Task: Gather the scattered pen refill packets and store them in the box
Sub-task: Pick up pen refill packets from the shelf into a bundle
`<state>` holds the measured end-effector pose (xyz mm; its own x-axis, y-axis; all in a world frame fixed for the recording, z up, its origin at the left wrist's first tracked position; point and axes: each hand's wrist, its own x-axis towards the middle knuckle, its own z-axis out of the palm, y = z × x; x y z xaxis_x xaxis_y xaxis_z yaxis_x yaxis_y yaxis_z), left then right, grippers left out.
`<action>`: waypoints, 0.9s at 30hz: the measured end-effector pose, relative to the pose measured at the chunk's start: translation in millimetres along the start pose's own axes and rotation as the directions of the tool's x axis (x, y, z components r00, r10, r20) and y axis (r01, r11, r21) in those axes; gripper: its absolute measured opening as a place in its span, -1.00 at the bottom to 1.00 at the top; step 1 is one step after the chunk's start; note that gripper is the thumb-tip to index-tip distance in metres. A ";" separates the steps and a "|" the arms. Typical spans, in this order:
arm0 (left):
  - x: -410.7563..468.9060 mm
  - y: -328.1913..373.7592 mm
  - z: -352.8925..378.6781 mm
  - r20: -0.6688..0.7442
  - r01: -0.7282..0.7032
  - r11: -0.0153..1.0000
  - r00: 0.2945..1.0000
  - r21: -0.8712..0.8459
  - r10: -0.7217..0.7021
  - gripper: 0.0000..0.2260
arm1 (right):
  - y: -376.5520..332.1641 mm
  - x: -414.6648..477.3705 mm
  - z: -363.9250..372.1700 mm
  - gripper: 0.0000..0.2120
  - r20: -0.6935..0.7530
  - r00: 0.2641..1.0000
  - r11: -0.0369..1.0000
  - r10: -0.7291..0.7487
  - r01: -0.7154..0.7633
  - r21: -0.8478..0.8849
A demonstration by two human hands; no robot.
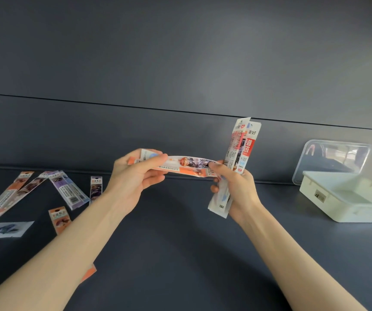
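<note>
Orange and white, a long thin packet stretches sideways between the two hands, up in the air above the dark bench. The left hand pinches one end of it with thumb and fingers closed tight. The right hand touches the other end with its fingertips, and it is also wrapped around a bunch of packets that stand up tall in its fist. It looks like the left hand is passing the sideways packet over so it can join the bunch. Holding many packets in one hand likely means fewer trips to the box. The white box sits on the bench to the right, well apart from the hands. Its clear lid is tipped up and back, so the box is open and ready. I cannot see any packets inside it from here. More packets are left on the bench at the far left: a purple packet, a long orange packet, a short orange packet and a grey packet. A few more lie partly hidden by the left arm. So the job looks about half done, and the left side needs more picking up.
</note>
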<state>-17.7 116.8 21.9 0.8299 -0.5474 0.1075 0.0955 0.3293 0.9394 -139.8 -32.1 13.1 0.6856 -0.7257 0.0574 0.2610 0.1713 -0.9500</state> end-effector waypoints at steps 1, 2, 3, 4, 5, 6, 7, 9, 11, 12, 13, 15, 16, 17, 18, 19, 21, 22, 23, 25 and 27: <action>-0.5 -0.1 0.5 0.018 -0.009 1.000 1.000 0.012 0.008 -0.96 | -0.3 0.3 -1.1 -0.87 -0.014 1.000 1.000 -0.002 0.002 0.011; -1.1 -0.4 1.2 0.045 -0.011 1.000 0.999 0.021 0.010 -0.97 | -1.0 0.2 -2.4 -0.88 -0.021 1.000 1.000 -0.002 0.002 0.020; -1.4 -1.0 2.1 0.070 -0.006 1.000 0.998 0.024 0.004 -0.98 | -1.6 0.9 -3.9 -0.88 -0.025 1.000 1.000 -0.001 0.001 0.030; -1.7 -1.7 3.0 0.080 0.003 1.000 0.997 0.024 -0.005 -0.98 | -2.4 1.3 -5.5 -0.88 -0.023 1.000 0.999 0.002 -0.001 0.039; -1.4 -2.3 3.5 0.072 0.008 1.000 0.997 0.027 -0.010 -0.97 | -3.0 1.8 -6.8 -0.88 -0.009 1.000 0.999 0.008 -0.007 0.042; -0.7 -2.8 3.3 0.054 0.001 1.000 0.999 0.030 -0.003 -0.97 | -3.1 1.8 -7.7 -0.88 0.019 1.000 0.999 0.021 -0.022 0.036; 0.0 -3.3 2.8 0.035 -0.013 1.000 0.999 0.025 0.012 -0.97 | -2.5 1.7 -8.2 -0.87 0.058 0.997 0.999 0.045 -0.046 0.025; 0.2 -5.4 2.0 0.011 -0.036 0.999 0.999 -0.015 0.037 -0.93 | -0.6 0.5 -7.8 -0.84 0.143 0.984 0.994 0.110 -0.112 0.009; -0.4 -8.7 2.6 0.005 -0.036 0.998 0.999 -0.056 0.037 -0.89 | 0.4 -0.1 -7.4 -0.81 0.189 0.971 0.989 0.146 -0.149 0.001; -0.3 -9.8 3.1 0.012 -0.029 0.997 0.999 -0.065 0.030 -0.89 | 0.2 0.0 -7.4 -0.82 0.188 0.971 0.989 0.145 -0.147 -0.004; 0.2 -9.8 3.2 0.027 -0.018 0.997 0.999 -0.070 0.020 -0.90 | -0.1 0.7 -7.9 -0.83 0.175 0.976 0.991 0.134 -0.134 -0.013; 2.3 -6.1 0.1 0.088 0.004 0.998 0.996 -0.062 0.002 -0.95 | -1.8 2.3 -9.0 -0.84 0.127 0.987 0.995 0.094 -0.091 -0.035; 3.8 -3.0 -3.2 0.128 0.010 1.000 0.992 -0.028 -0.007 -0.96 | -2.5 3.7 -9.7 -0.84 0.096 0.993 0.997 0.075 -0.071 -0.042; 5.4 0.4 -7.2 0.160 0.005 0.999 0.987 0.049 -0.013 -0.95 | -3.0 5.0 -10.6 -0.84 0.068 0.996 0.998 0.055 -0.051 -0.046; 6.7 3.0 -11.2 0.183 -0.015 0.987 0.983 0.161 -0.015 -0.93 | -3.4 5.9 -11.5 -0.84 0.049 0.998 0.999 0.035 -0.033 -0.043; 7.2 3.9 -14.3 0.198 -0.038 0.958 0.980 0.283 -0.020 -0.90 | -3.4 6.4 -12.3 -0.84 0.043 0.999 0.999 0.019 -0.018 -0.033; 6.2 1.8 -16.3 0.245 -0.049 0.878 0.966 0.476 -0.079 -0.88 | -2.2 6.8 -12.7 -0.85 0.056 0.998 1.000 -0.004 0.005 -0.004; 5.1 -0.3 -15.3 0.280 -0.046 0.841 0.952 0.539 -0.127 -0.88 | -1.6 6.4 -12.1 -0.87 0.070 0.997 1.000 -0.016 0.015 0.013; 3.5 -2.1 -13.6 0.316 -0.047 0.816 0.933 0.577 -0.170 -0.88 | -1.4 5.7 -10.9 -0.90 0.089 0.996 0.999 -0.032 0.029 0.038; 1.9 -3.4 -9.9 0.360 -0.054 0.813 0.912 0.579 -0.195 -0.89 | -2.0 4.4 -8.3 -0.92 0.129 0.989 0.990 -0.070 0.053 0.127; 3.8 -4.5 -7.2 0.329 -0.055 0.872 0.936 0.486 -0.125 -0.92 | -3.5 3.6 -7.4 -0.81 0.115 0.990 0.969 -0.076 0.046 0.242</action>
<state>-11.0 118.7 15.8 0.5840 -0.8067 0.0906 -0.2293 -0.0569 0.9717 -143.2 -40.3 14.3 0.7373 -0.6553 0.1642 0.4491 0.2939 -0.8437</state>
